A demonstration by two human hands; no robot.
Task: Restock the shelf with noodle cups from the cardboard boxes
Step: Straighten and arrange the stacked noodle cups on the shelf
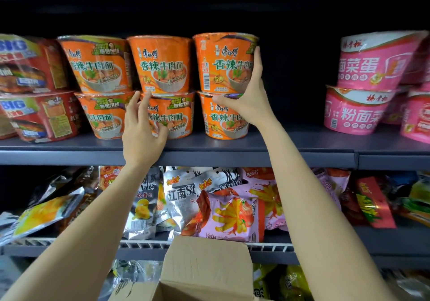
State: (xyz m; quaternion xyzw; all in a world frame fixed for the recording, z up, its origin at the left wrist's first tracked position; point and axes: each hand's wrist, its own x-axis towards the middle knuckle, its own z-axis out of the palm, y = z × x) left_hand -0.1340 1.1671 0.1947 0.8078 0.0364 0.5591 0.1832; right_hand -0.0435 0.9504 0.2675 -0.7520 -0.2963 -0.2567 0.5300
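Orange noodle cups stand two high in three columns on the dark shelf [232, 154]. My right hand [246, 100] holds the top right orange cup [221, 63], fingers up along its right side and thumb stretched across its base, above the lower right cup [223, 119]. My left hand [142, 130] is spread in front of the lower middle cup [176, 114], fingertips reaching the seam under the top middle cup [160, 63]; whether it touches is unclear. An open cardboard box [204, 265] sits below, between my forearms; its inside is hidden.
Red noodle bowls [35, 91] fill the shelf's left end and pink bowls [363, 91] the right. A dark gap [295, 86] lies between the orange and pink stacks. The lower shelf [384, 247] holds snack bags [228, 210].
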